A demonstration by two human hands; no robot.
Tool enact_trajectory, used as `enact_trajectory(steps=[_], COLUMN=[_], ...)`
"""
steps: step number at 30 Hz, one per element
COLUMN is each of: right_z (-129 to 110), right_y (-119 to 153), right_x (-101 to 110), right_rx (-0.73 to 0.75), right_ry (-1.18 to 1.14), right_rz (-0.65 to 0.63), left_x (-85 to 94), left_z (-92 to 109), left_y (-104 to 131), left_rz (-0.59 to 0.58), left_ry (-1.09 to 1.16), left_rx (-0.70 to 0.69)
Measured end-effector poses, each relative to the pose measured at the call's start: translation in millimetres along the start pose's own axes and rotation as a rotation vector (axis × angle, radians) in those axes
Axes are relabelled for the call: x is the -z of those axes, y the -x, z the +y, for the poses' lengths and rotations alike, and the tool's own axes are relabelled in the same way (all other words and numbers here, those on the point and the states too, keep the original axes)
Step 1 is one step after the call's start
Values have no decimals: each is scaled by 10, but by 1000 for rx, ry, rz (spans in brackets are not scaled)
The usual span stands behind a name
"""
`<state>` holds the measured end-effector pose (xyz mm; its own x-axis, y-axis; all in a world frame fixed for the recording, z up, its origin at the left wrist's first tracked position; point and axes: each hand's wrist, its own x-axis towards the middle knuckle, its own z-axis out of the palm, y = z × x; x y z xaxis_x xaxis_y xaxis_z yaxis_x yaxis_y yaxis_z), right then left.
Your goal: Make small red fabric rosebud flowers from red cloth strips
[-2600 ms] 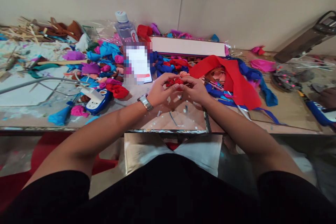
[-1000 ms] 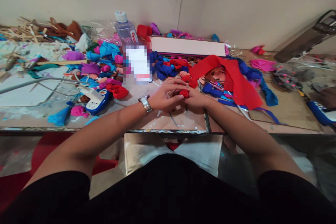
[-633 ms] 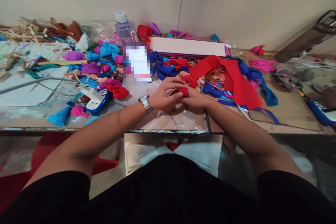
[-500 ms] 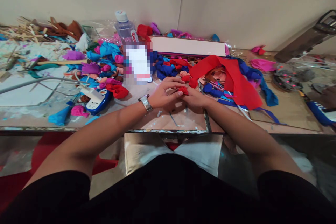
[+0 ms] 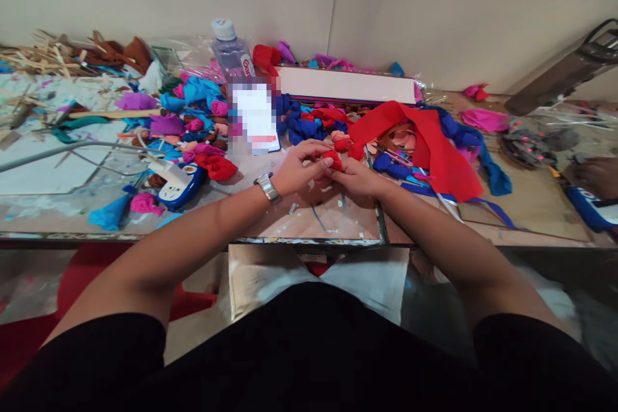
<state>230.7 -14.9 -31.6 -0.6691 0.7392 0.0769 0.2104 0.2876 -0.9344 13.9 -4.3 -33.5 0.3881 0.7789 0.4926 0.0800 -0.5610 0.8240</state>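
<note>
A small red crepe paper rose [image 5: 333, 158] is held between my two hands, over the front part of the table. My left hand [image 5: 300, 168], with a metal watch on its wrist, is closed around it from the left, thumb and fingertips on the paper. From the right, my right hand [image 5: 356, 177] grips its lower side; most of those fingers are hidden. Just behind sits a peach and red rolled paper flower [image 5: 340, 140]. A wide red crepe strip [image 5: 449, 154] lies to the right of my right hand.
Colourful paper flowers and scraps [image 5: 188, 122] cover the table on the left. A clear bottle [image 5: 229, 55] and a phone [image 5: 254, 112] stand behind my left hand. A blue-and-white power strip [image 5: 181, 188] with a cable lies left. A dark tumbler [image 5: 555, 80] leans at the far right.
My left thumb and fingers have shifted slightly around the red paper rose, and more of it shows now. My right hand stays nearly in place. At the far right, a dark hand-like shape has moved slightly.
</note>
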Motion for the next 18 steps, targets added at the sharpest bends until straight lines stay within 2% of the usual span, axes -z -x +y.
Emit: enact_trajectory(steps=[14,18], right_z=[-32,-69], right_y=[15,12], right_x=[-7,9], right_rx=[-11,63], right_ry=[-30,65], right_rz=[-23,-31], left_x=[-15,-12], left_z=[7,38], left_y=[18,12], left_rz=[-12,-34], left_ry=[34,37], left_rx=[50,61])
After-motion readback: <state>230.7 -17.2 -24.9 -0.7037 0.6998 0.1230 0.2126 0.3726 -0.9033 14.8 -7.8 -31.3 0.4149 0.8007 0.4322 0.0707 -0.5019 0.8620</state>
